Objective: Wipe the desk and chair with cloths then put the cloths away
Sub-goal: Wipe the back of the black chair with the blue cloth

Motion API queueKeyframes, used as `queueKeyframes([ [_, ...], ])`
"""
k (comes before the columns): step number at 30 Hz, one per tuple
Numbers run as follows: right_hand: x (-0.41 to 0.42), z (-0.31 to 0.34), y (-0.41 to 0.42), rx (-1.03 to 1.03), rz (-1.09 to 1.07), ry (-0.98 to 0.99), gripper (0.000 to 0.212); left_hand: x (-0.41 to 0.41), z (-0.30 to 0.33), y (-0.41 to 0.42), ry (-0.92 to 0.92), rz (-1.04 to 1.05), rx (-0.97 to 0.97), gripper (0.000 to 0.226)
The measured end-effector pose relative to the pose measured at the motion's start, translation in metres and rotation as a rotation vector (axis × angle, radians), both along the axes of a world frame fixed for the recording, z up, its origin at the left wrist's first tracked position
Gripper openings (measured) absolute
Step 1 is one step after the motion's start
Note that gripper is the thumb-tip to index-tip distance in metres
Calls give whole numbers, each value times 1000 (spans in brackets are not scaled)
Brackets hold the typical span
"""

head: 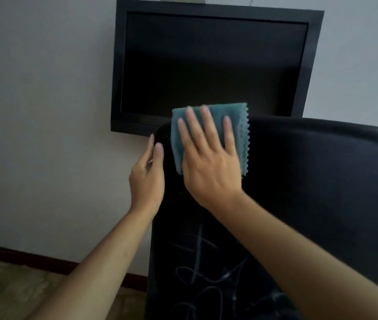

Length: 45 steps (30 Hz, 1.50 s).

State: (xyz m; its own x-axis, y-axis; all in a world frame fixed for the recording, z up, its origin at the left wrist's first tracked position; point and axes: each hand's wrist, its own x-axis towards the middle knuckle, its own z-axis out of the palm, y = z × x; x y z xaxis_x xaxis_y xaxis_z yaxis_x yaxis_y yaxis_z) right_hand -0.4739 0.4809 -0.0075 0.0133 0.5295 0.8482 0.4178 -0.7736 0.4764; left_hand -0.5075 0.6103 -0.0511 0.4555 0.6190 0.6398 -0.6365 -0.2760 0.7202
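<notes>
Wiping chair backrest (298,181): right hand (208,162) flat on teal cloth (236,125); left hand (147,179) grasping the 9 o'clock edge; next, sweep toward 3 o'clock.

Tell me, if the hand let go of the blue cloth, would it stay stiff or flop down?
Probably flop. The teal cloth bends over the top edge of the black chair back, so it looks soft and thin. It also seems light: the right hand presses it flat with straight fingers. It might slide off the smooth-looking chair, which the left hand steadies at its edge.

Single head view looks forward, slightly blurred, close upon the chair back (298,181).
</notes>
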Motion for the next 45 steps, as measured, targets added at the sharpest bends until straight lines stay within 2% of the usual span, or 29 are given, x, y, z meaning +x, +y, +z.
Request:
queueKeyframes([
  [4, 1, -75, 1, -365, -78, 103, 68, -3, 1, 5, 3, -45, 2, 41],
  [6, 3, -64, 1, -332, -38, 69, 66, -4, 0, 6, -5, -62, 10, 41],
  [10, -2, 4, 22, -65, 43, -47, 60, -3, -2, 8, 13, -109, -20, 42],
  [12, 1, 13, 35, 6, 65, -50, 62, -3, -3, 9, -3, -152, -58, 38],
  [14, 8, -14, 41, -38, 73, -4, 66, -5, -7, 11, -38, -177, -148, 26],
  [16, 12, -71, 38, -193, 54, 93, 71, -4, -17, 13, -8, -148, -200, 29],
  [19, 11, -161, 14, -463, -1, 244, 73, -2, -51, 17, 171, -123, -102, 24],
  [22, 7, -189, 3, -623, -50, 294, 77, 0, -89, 22, 376, -225, -87, 35],
  [24, 8, -161, 8, -528, -37, 254, 78, -1, -101, 25, 424, -280, -129, 37],
  [28, 7, -56, 33, -169, 20, 87, 67, -1, -100, 32, 451, -289, -195, 26],
  [30, 9, -35, 39, -127, 7, 46, 64, -2, -97, 32, 452, -289, -200, 25],
  [32, 13, -52, 40, -196, -22, 86, 66, -1, -99, 31, 423, -292, -215, 27],
  [37, 7, -190, 15, -543, -26, 403, 80, -2, -106, 24, 402, -263, -201, 27],
  [39, 1, -219, 4, -645, -55, 454, 78, -4, -108, 22, 406, -254, -148, 30],
  [42, 1, -200, -4, -566, -94, 357, 75, -5, -108, 17, 399, -213, -117, 40],
  [45, 5, -135, -7, -237, -19, 202, 68, -1, -108, 8, 375, -126, -129, 41],
])
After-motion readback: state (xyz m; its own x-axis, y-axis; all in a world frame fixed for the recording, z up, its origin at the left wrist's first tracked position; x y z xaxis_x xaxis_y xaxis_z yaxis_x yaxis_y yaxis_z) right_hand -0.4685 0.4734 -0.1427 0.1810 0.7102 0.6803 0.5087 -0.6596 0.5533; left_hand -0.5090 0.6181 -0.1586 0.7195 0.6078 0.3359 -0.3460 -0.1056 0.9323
